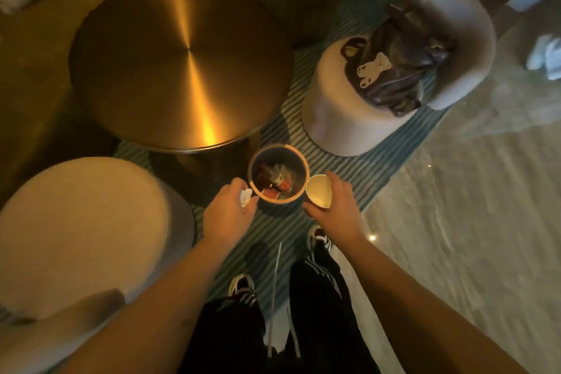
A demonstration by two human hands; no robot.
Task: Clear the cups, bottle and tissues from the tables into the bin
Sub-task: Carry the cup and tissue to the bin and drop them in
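A: Entry, hands first. Left hand (226,211) is curled shut around a crumpled white tissue (245,197), which pokes out between thumb and fingers. The hand sits just at the near-left rim of the bin (299,188).

B: Right hand?

A: Right hand (335,206) is clamped around a pale paper cup (318,195), fingers on its far-right wall, thumb on the near side. The cup's mouth tips toward the bin and its rim is just beside the bin's right rim. The inside of the cup looks empty, though the light is dim.

B: Why held that way?

A: Judgement: both items are brought level with the bin's opening so they can be let go straight in, one from each side. Neither is over the opening yet.

B: Bin contents?

A: Partly filled. Something red and something pale or clear lie at the bottom; it may be the bottle with other rubbish, but I cannot tell what each piece is.

B: Surroundings, from the bin?

A: The round brass bench (182,64) stands just beyond the bin to the left, with nothing showing on its top. A padded stool (343,118) beyond the bin to the right carries a dark bag (397,70). A second stool (82,228) stands left of the bin. The bin stands on a striped rug (343,167).
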